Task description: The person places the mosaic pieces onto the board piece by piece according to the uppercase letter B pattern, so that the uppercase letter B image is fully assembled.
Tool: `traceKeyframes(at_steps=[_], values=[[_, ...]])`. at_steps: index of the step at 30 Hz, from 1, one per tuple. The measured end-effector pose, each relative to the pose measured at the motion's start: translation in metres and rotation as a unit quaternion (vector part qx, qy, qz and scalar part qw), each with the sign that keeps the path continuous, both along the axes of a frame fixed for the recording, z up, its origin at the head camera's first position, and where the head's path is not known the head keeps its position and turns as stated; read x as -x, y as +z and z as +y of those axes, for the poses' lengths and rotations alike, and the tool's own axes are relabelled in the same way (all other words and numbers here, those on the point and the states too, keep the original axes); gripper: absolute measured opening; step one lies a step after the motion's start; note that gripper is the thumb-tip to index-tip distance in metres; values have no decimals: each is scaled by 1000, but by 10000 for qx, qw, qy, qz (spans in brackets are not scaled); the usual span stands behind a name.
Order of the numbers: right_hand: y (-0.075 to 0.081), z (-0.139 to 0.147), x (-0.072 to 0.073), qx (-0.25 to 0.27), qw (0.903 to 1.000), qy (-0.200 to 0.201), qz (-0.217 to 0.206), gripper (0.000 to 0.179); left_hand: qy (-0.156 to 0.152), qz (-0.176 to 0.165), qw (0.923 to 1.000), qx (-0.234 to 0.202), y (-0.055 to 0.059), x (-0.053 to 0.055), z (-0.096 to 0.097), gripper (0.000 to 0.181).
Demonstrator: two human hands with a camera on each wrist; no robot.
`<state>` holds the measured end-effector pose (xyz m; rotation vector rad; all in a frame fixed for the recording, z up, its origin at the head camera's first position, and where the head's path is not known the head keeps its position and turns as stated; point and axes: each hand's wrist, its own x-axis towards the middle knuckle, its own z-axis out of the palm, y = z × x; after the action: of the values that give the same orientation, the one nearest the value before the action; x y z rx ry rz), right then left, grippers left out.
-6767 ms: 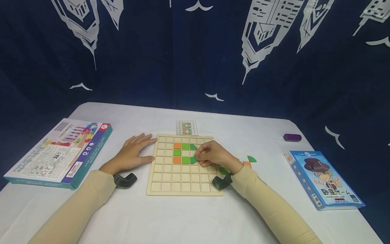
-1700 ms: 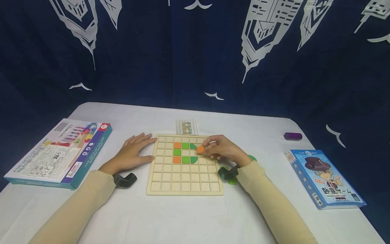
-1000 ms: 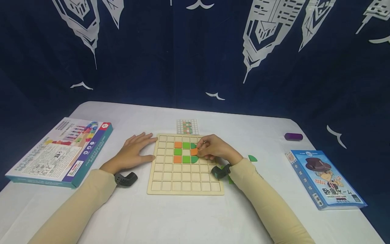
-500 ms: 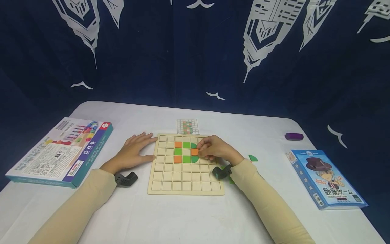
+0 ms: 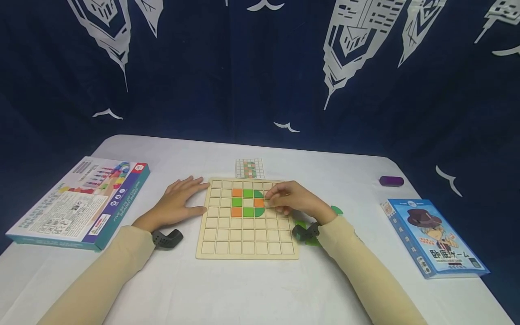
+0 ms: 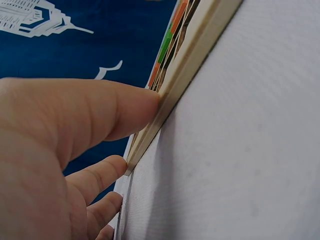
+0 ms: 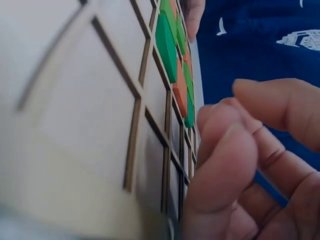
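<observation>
On the wooden grid board (image 5: 248, 237), orange and green square tiles form a small pattern. An orange square tile (image 5: 259, 202) sits in a cell between a dark green rounded tile (image 5: 258, 194) behind and another dark green rounded tile (image 5: 259, 211) in front. Just right of these hovers my right hand (image 5: 298, 199), its fingers loosely bent with no tile between them; the right wrist view shows thumb and fingertips apart. My left hand (image 5: 172, 205) lies spread at the board's left edge, where its thumb (image 6: 130, 107) and a fingertip touch the rim.
A small pattern card (image 5: 249, 168) lies behind the board. Several green pieces (image 5: 312, 241) lie right of it, partly under my right wrist, with another green piece (image 5: 336, 210) farther out. Boxes flank the table: a flat game box (image 5: 81, 198) and a blue box (image 5: 434, 239). A purple object (image 5: 392, 181) lies back right.
My right hand carried the orange tile left, set it into the cell between the dark green tiles, let go and drew back slightly right. My left hand stayed at the board's edge.
</observation>
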<state>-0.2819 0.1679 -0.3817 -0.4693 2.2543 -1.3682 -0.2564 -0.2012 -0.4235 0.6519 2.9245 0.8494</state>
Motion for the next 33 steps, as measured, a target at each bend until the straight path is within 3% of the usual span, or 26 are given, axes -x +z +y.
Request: traceKeyframes(at_steps=[8, 22, 33], values=[[-1, 21, -13, 395, 9990, -49, -180, 26, -11, 6, 10000, 2, 0, -1, 0, 74], [-4, 59, -41, 291, 9992, -270, -2, 25, -20, -13, 10000, -1, 1, -1, 0, 73], [-10, 79, -50, 582, 9982, -164, 51, 28, 4, -27, 10000, 11, 1, 0, 1, 74]])
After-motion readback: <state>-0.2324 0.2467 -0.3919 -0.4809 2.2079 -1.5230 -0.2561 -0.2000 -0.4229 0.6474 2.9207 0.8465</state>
